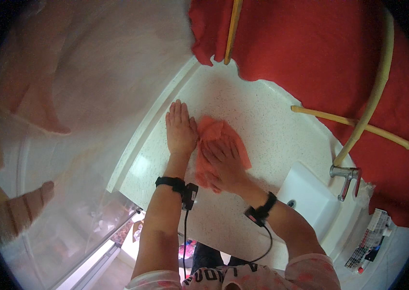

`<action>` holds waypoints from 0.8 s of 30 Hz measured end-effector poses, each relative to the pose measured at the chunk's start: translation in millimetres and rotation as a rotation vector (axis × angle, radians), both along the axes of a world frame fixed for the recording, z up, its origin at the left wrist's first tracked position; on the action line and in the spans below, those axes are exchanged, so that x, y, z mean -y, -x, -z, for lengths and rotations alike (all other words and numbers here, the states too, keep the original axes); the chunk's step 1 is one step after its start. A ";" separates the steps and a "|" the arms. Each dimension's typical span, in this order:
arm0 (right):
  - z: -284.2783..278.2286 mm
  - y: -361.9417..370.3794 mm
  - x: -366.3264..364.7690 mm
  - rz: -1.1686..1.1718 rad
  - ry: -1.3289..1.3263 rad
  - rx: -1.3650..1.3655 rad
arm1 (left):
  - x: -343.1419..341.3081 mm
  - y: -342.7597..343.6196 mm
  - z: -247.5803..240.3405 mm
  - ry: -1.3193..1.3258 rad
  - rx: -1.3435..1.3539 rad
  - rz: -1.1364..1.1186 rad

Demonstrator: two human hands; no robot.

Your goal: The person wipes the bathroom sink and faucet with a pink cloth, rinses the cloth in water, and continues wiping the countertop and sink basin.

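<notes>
An orange-red cloth (212, 126) lies spread and creased on the speckled white countertop (262, 116). My right hand (224, 163) presses flat on it, with the fingers stretched out and slightly apart. Just left of the cloth, my left hand (180, 129) rests flat on the counter by its raised left edge, fingers straight and pointing away from me. Nothing shows in the left hand. Each wrist wears a black strap with a small device and a cable.
A white sink (306, 193) with a metal faucet (345, 178) is set in at the right. Red fabric (306, 43) hangs behind the counter, with bamboo poles (371, 96) against it. A white wire rack (370, 237) stands far right. A glossy wall (93, 96) borders the left.
</notes>
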State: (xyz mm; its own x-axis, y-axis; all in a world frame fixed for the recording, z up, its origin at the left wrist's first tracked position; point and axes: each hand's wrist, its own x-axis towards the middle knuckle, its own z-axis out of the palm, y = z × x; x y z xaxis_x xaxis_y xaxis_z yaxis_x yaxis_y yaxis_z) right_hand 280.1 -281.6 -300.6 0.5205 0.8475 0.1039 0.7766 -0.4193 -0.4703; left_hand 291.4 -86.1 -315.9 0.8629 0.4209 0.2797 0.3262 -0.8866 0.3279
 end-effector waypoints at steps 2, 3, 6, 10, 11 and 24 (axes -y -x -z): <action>-24.9 -5.6 6.2 -0.117 0.113 0.000 | -7.3 9.5 -0.6 0.036 0.007 -0.005; -39.8 -21.3 3.1 -0.042 0.260 -0.058 | -8.9 10.9 -1.4 0.035 0.010 -0.015; -10.4 -57.9 -21.5 0.143 0.299 0.001 | -11.7 15.2 -1.6 0.092 0.097 0.036; 11.5 -76.9 -101.9 0.197 -0.029 -0.115 | -13.1 47.0 -8.8 0.316 0.263 0.143; 22.9 -67.9 -116.9 0.199 -0.033 -0.113 | -8.1 54.2 -12.9 0.354 0.295 0.134; 19.5 0.7 -105.0 -0.122 0.077 0.135 | -1.2 90.8 -12.4 0.263 0.159 0.195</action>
State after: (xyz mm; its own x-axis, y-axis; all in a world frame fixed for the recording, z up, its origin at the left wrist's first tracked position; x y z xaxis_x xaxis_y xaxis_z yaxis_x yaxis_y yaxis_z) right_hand 279.3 -176.6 -320.1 0.3990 0.9117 0.0981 0.8777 -0.3488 -0.3285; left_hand 200.6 -85.0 -303.5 0.8883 0.3281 0.3212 0.0857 -0.8057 0.5861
